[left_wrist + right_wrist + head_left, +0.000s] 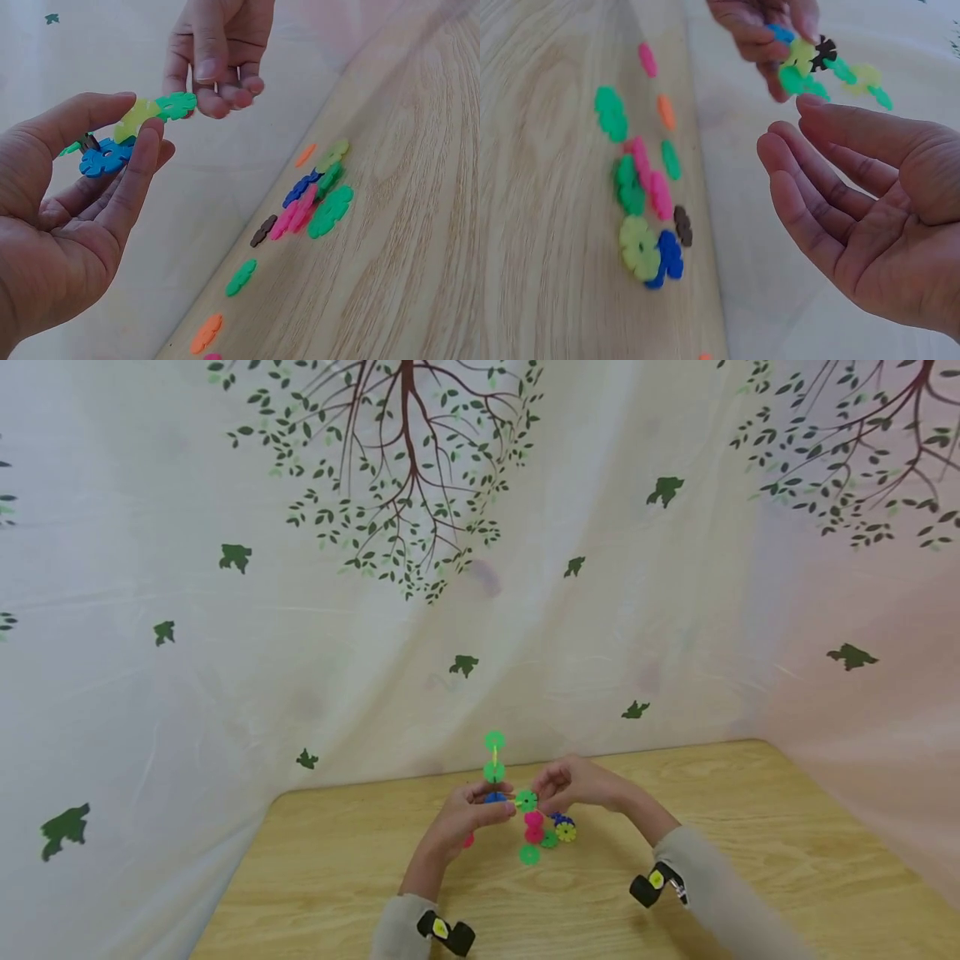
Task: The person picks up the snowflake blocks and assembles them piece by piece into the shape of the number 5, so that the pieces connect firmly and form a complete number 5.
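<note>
My left hand (465, 814) pinches a chain of slotted plastic snowflake discs between thumb and fingers, above the table. A blue disc (105, 159) and a yellow disc (135, 120) lie right at its fingertips. From the yellow one a green disc (527, 801) sticks out toward the right hand. A brown disc (824, 54) joins the blue end to a branch of green and yellow discs that rises upright in the head view. Beside the outer green disc is my right hand (855, 202), its fingers loosely bent and nothing between them; the thumb tip is close to that disc.
Loose discs are scattered on the wooden table (315, 877): pink (660, 195), dark blue (671, 255), yellow (639, 247), brown (262, 231), orange (207, 334) and several green ones (330, 213). Behind the far table edge hangs a pale curtain (360, 693) printed with trees.
</note>
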